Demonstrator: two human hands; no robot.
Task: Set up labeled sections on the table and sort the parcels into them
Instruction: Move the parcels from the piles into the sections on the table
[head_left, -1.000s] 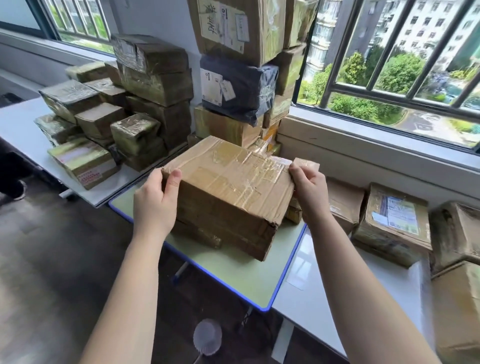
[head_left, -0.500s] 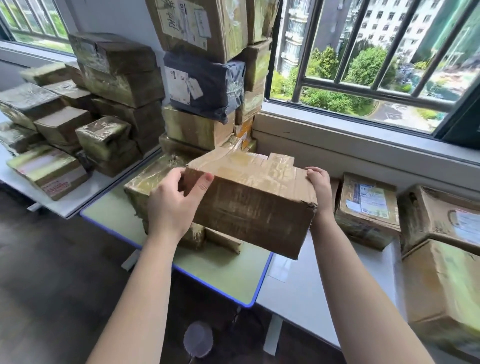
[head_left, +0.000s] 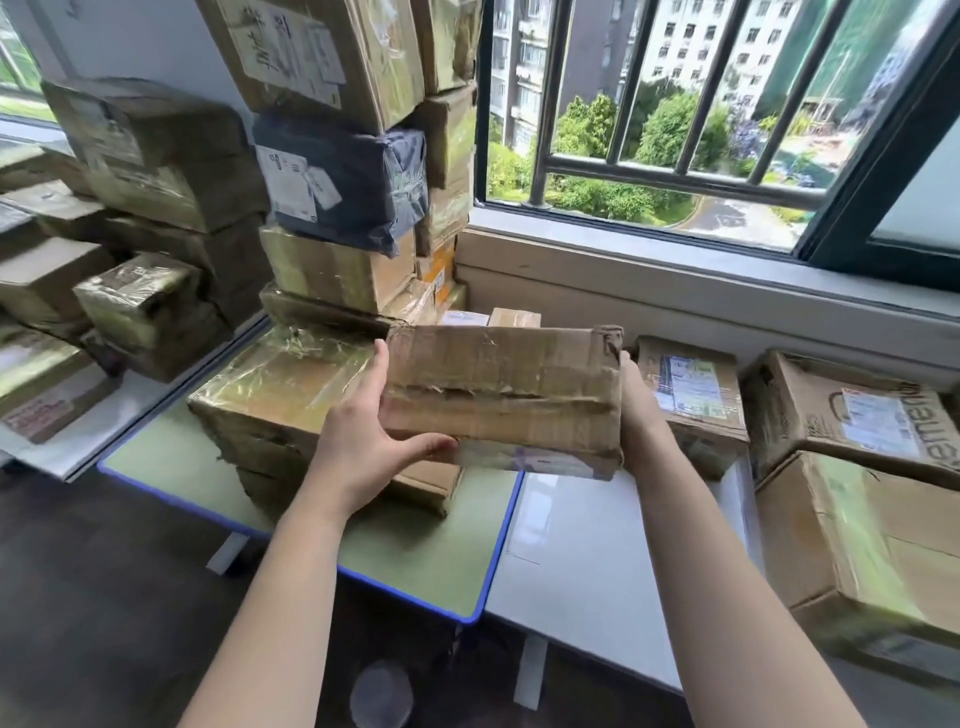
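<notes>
Left hand (head_left: 363, 441): grasping the left end of the parcel (head_left: 504, 384), thumb along the lower front edge, forefinger up the side.

Right hand (head_left: 641, 415): gripping the right end, fingers hidden behind the cardboard.

Parcel: brown, creased, taped. Held up, roughly level, over the seam between the green bench (head_left: 415, 566) and the white bench (head_left: 587, 571).

Just behind and to the left, on the green bench: taped parcel (head_left: 275, 384) lying on further cartons.

To the right, on the white bench: labelled parcel (head_left: 693, 395), then a larger printed carton (head_left: 852, 415).

Farther back: tall stack against the wall, including a dark grey parcel (head_left: 343, 182).

Beyond: barred window (head_left: 675, 156).
</notes>
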